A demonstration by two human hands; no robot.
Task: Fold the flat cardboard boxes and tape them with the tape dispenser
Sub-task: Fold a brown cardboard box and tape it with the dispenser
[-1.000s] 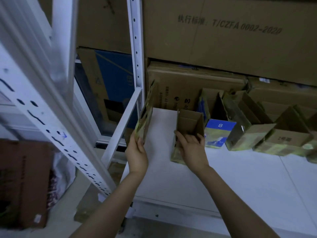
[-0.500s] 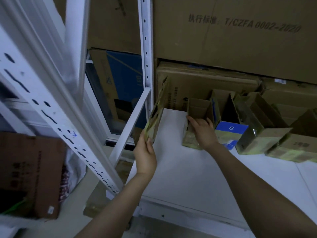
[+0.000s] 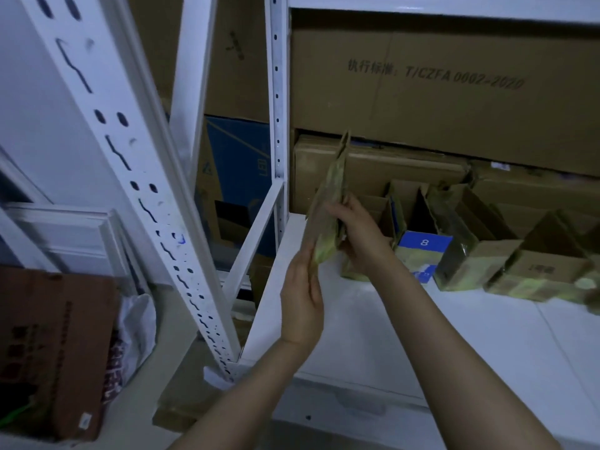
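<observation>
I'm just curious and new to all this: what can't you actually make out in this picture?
Head view:
Tape dispenser: not in frame.
Folded box: mostly hidden by right hand.
Right hand's grip on flat box: blurred.
Rightmost box: cut by edge.

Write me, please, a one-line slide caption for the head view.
Left hand and right hand hold a flat cardboard box on edge above a white shelf, beside a row of folded boxes.

I'm looking into a storeroom or small warehouse. There is white steel racking with slotted uprights (image 3: 143,177). Its white shelf (image 3: 422,345) carries a row of small open boxes (image 3: 535,271), with big brown cartons (image 3: 438,92) stacked behind, one printed with a code. Another carton (image 3: 55,345) sits on the floor beside the rack.
</observation>
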